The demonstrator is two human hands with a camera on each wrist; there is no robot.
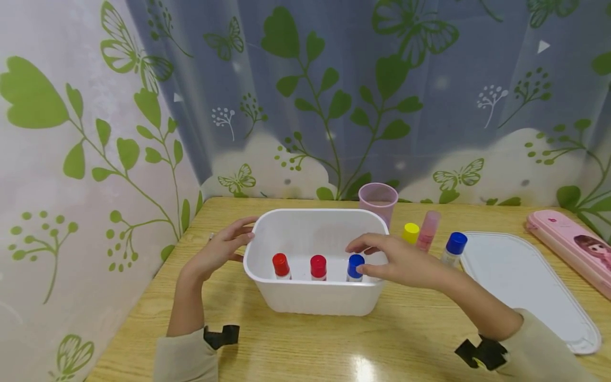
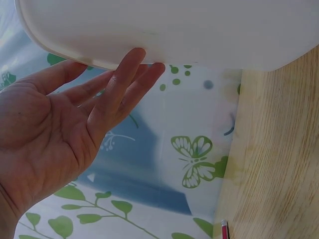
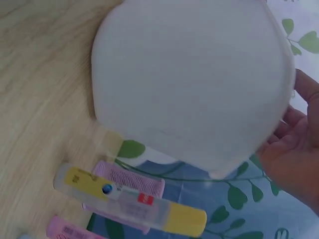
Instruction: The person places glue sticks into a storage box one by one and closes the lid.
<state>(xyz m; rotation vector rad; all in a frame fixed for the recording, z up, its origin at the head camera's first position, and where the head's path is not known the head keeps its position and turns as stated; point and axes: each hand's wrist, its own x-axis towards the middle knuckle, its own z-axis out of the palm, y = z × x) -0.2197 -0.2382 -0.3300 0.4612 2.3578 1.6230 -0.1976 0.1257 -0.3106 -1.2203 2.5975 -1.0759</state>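
Observation:
A white plastic tub (image 1: 315,300) stands mid-table with three small capped tubes upright inside: two red-capped (image 1: 281,265) (image 1: 318,266) and one blue-capped (image 1: 355,265). My left hand (image 1: 229,245) is flat with straight fingers, and its fingertips touch the tub's left wall, as the left wrist view shows for the hand (image 2: 75,129) and the tub (image 2: 174,30). My right hand (image 1: 401,260) hovers over the tub's right front rim just above the blue-capped tube, fingers relaxed and holding nothing. In the right wrist view this hand (image 3: 294,149) lies beside the tub (image 3: 189,84).
Behind the tub's right side stand a purple cup (image 1: 378,199), a yellow-capped tube (image 1: 410,232), a pink tube (image 1: 428,229) and another blue-capped tube (image 1: 454,246). A white lid (image 1: 525,286) and a pink pencil case (image 1: 573,246) lie at the right. Curtains close off the back and left.

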